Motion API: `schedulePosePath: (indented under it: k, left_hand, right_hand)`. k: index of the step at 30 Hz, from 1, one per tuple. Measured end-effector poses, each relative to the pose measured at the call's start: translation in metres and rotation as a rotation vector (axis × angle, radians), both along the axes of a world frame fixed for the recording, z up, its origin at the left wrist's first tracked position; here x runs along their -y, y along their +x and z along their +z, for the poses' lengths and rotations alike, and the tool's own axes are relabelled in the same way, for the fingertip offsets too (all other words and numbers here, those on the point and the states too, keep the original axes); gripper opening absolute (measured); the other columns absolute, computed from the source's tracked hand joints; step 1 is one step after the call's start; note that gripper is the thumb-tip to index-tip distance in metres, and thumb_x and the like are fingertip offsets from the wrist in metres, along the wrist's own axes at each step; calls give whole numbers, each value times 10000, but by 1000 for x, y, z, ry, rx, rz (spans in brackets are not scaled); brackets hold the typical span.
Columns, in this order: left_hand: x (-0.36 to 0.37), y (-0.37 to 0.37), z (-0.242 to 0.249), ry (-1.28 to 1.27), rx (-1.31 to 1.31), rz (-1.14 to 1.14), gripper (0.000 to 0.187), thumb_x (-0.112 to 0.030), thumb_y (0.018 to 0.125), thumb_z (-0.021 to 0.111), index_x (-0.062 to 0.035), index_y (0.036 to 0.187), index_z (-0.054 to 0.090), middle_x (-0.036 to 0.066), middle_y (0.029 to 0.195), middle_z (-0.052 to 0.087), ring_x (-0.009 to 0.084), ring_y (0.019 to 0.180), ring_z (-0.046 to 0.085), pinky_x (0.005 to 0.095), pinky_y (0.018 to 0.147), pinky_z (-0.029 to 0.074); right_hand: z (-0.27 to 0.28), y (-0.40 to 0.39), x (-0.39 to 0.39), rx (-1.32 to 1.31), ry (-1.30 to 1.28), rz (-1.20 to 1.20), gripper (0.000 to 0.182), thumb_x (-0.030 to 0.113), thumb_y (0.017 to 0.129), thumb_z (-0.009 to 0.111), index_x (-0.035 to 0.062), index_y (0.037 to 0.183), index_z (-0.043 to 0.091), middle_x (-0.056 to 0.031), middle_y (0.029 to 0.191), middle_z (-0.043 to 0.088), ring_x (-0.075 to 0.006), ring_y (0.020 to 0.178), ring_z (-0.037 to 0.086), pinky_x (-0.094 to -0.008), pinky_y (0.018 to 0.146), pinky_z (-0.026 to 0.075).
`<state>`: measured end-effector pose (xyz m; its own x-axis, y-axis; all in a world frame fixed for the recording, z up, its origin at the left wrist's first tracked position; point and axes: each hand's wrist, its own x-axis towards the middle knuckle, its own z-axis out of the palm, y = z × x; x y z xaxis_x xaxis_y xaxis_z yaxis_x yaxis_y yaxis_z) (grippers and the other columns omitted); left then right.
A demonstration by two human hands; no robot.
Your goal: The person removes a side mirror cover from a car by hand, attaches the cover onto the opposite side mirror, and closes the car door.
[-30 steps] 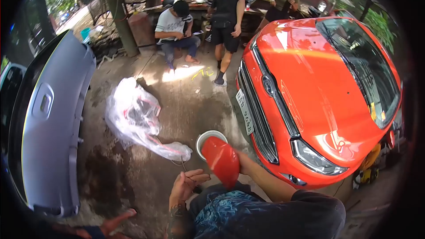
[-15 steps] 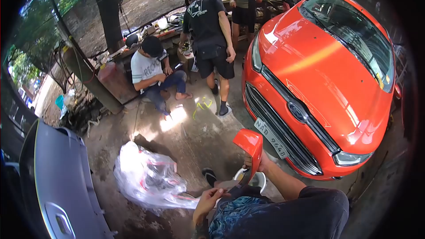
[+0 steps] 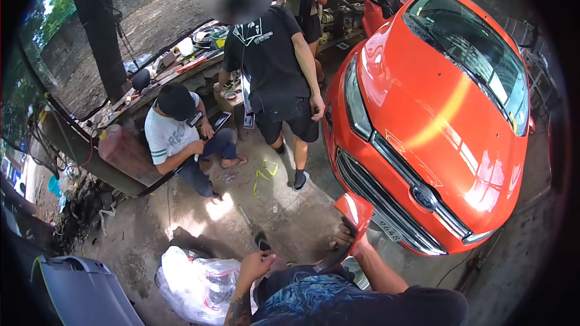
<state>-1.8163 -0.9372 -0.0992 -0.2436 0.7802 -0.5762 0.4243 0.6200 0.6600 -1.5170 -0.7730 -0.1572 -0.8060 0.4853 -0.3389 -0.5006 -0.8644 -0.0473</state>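
Observation:
My right hand [image 3: 345, 236] grips the lower edge of a glossy orange car part [image 3: 357, 210], shaped like a mirror cover, and holds it up in front of my knees. It hangs just before the front bumper of the orange car [image 3: 435, 115]. My left hand [image 3: 258, 262] hovers over my left knee with its fingers loosely curled and nothing visible in it. It is close to a dark sandal [image 3: 263, 242] on the concrete. Between my hands, my blue patterned shorts [image 3: 308, 296] fill the bottom of the view.
A crumpled clear plastic bag [image 3: 196, 284] lies at my left, and a grey car panel [image 3: 84, 293] beyond it. A person in black [image 3: 272, 60] stands ahead, another person [image 3: 172, 133] sits by a cluttered workbench [image 3: 163, 69], and a third stands behind. A yellow strip [image 3: 263, 175] lies on the floor.
The view has tilted up and closer to the car and the people. The orange part has risen in my right hand and turned edge-on. My left hand has shifted slightly left.

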Motion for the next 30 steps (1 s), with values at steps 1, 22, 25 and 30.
schedulePosePath:
  k: [1, 22, 25, 30]
  left_hand:
    - [-18, -10, -7, 21, -106, -145, 503, -493, 865, 589, -23, 1023, 676, 187, 881, 697, 326, 831, 682, 408, 759, 518]
    - [-348, -111, 63, 464, 60, -744, 366, -396, 897, 564, -64, 1005, 671, 167, 817, 683, 357, 808, 657, 453, 711, 506]
    - [-359, -107, 45, 375, 112, -727, 360, -389, 888, 574, -56, 971, 680, 173, 840, 682, 362, 834, 654, 451, 739, 506]
    - [-340, -111, -136, 201, 14, -501, 371, -402, 843, 606, -53, 918, 705, 172, 864, 686, 347, 856, 661, 441, 765, 510]
  right_hand:
    - [12, -4, -2, 20, 71, -21, 464, 493, 933, 404, 157, 615, 440, 26, 470, 326, -125, 433, 340, -384, 733, 430]
    - [81, -122, -161, -103, 399, -511, 240, 242, 976, 385, 147, 760, 435, 21, 557, 428, -131, 540, 440, -345, 865, 353]
    - [84, -122, -185, -128, 409, -485, 241, 240, 976, 383, 146, 760, 434, 20, 567, 437, -131, 551, 446, -344, 870, 349]
    - [88, -98, -223, -147, 385, -452, 251, 236, 977, 377, 148, 751, 441, 25, 561, 437, -131, 551, 449, -345, 865, 349]
